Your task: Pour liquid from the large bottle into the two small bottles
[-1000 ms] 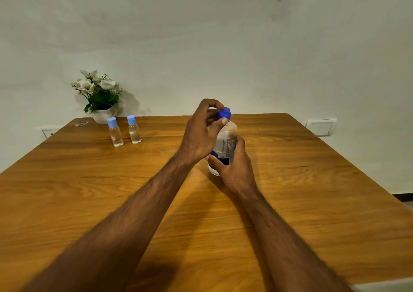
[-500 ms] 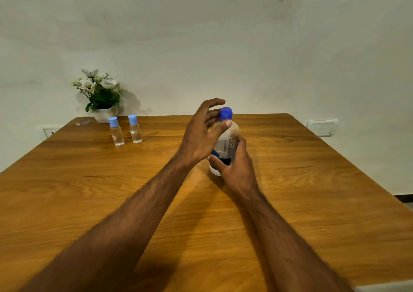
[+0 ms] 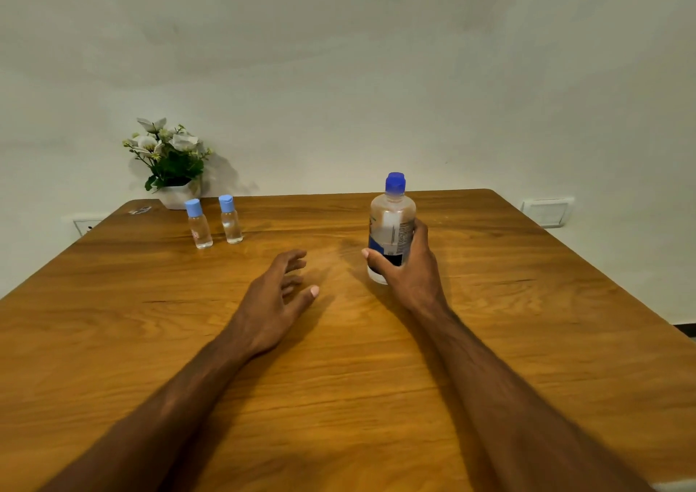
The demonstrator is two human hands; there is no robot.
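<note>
Right hand (image 3: 408, 269): grips large bottle (image 3: 391, 228), upright mid-table, cap on
Left hand (image 3: 275, 303): empty, fingers loose, over bare table (image 3: 527, 341)
Small bottles (image 3: 214, 220): capped, near far-left edge, well apart from both hands

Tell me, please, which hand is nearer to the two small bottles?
Left. The left hand hovers open over the table, below and right of the two small bottles. The right hand is farther right, gripping the large bottle.
</note>
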